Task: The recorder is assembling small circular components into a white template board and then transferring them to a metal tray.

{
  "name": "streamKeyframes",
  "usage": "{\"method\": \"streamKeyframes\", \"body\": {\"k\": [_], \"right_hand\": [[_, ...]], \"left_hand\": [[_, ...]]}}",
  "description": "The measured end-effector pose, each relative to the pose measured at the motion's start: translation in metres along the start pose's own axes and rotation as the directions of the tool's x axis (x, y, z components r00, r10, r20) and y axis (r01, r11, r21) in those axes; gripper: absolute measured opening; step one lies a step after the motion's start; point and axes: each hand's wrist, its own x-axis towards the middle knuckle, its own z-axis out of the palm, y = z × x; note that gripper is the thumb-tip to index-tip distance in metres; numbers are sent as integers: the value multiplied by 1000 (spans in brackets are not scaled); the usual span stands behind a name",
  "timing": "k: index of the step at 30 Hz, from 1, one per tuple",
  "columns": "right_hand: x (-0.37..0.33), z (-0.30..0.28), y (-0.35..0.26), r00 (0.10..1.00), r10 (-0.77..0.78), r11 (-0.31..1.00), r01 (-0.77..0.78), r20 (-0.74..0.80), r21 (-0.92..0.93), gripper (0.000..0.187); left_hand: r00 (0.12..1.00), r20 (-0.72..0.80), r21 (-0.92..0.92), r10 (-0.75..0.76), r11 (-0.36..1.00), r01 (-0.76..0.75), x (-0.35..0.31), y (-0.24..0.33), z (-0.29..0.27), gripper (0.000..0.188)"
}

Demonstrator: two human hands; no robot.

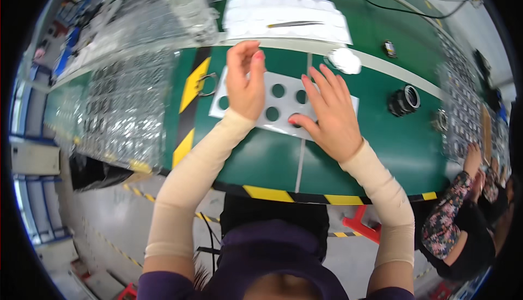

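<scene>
A white sheet with round holes (283,124) lies on the green table in front of me, slightly turned. Over its left part is my left hand (245,85), its fingers curled and the thumb tip close to the index tip. Anything between those tips is too small to make out. My right hand (335,117) rests on the sheet's right part, fingers stretched and thumb spread toward a lower hole. Just beyond its fingertips sits a small pile of white round pieces (345,60). A metal ring (207,85) lies left of the sheet.
White sheets of round stickers (245,19) lie at the back, with tweezers (294,24) on top. To the right stand a black lens barrel (403,101) and a small part (389,48). Clear plastic trays (131,104) cover the left; more trays (463,98) lie near a co-worker's arm (444,224).
</scene>
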Motion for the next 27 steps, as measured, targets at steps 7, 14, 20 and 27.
{"method": "streamKeyframes", "body": {"k": [7, 14, 20, 27], "right_hand": [[0, 49, 17, 997, -37, 999, 38, 61, -9, 47], [-13, 30, 23, 994, -106, 994, 107, -33, 35, 37], [-15, 15, 13, 973, -195, 974, 206, -119, 88, 39], [-1, 15, 38, 949, -76, 995, 54, -304, -80, 36]], "left_hand": [[1000, 2, 261, 5, 965, -6, 9, 40, -51, 19], [848, 382, 735, -367, 677, -38, -18, 36, -65, 43], [790, 463, 725, -402, 684, -78, -11, 50, -64, 22], [813, 334, 728, -478, 678, 100, 6, 61, -82, 26]]}}
